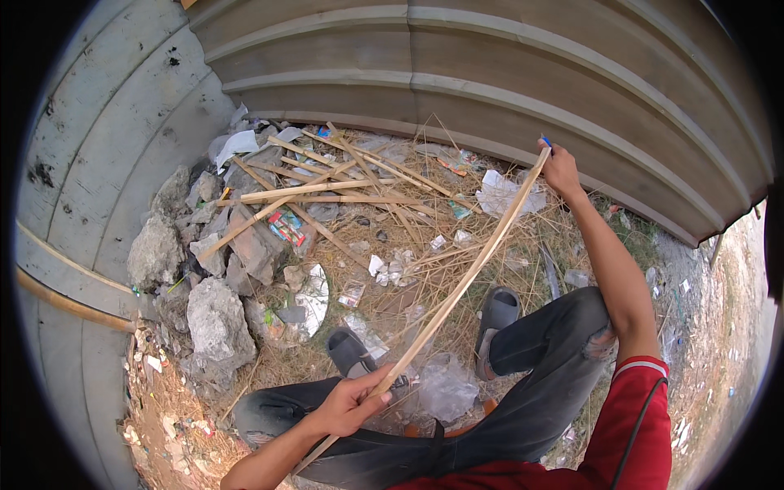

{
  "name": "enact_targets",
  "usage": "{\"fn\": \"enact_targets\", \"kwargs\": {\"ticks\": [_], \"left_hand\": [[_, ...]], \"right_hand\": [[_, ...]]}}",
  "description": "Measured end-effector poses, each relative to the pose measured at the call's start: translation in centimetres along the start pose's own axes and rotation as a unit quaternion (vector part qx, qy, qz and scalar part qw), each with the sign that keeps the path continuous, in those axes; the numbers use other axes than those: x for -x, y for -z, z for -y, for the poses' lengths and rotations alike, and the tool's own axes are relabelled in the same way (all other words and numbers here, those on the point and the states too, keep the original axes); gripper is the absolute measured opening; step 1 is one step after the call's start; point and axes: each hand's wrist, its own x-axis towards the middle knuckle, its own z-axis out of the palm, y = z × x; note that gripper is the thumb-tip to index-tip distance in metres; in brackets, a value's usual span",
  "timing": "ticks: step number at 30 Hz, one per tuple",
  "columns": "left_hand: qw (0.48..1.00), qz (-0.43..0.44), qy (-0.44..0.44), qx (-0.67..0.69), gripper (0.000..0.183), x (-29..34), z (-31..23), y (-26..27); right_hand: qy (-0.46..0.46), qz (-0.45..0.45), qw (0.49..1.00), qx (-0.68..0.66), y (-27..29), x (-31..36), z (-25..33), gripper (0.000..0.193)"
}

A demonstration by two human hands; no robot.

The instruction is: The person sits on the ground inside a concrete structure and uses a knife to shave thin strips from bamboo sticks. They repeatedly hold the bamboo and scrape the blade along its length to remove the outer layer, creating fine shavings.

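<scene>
A long thin bamboo strip runs diagonally from lower left to upper right across my lap. My left hand grips its lower part near my knee. My right hand is stretched out far, closed at the strip's upper end, and a small blue tool sticks out of the fist. I am squatting, with grey sandals on dry straw.
A heap of split bamboo sticks lies ahead on rubble, with broken concrete chunks at the left and scattered plastic litter. A corrugated metal wall closes the back, and a grey wall stands at the left.
</scene>
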Motion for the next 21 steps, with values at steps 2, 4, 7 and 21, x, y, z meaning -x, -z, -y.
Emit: {"fn": "enact_targets", "kwargs": {"ticks": [2, 4, 7, 21], "left_hand": [[0.998, -0.008, 0.004, 0.068, 0.056, 0.3, 0.0, 0.7], [0.981, -0.047, -0.022, 0.186, 0.056, 0.0, -0.2, 1.7], [0.961, -0.096, -0.047, 0.257, 0.053, -1.6, -2.4, 2.2], [0.932, -0.122, -0.06, 0.336, 0.049, -6.7, -7.1, 0.4]], "right_hand": [[0.006, -0.01, 1.0, 0.003, 0.0, 0.1, -1.2, 0.057], [0.041, 0.022, 0.999, -0.008, -0.4, 2.3, 1.0, 0.056], [0.07, 0.139, 0.98, -0.126, 0.6, 6.2, 8.6, 0.053], [0.348, 0.383, 0.849, -0.106, 0.3, 20.8, 22.9, 0.041]]}}
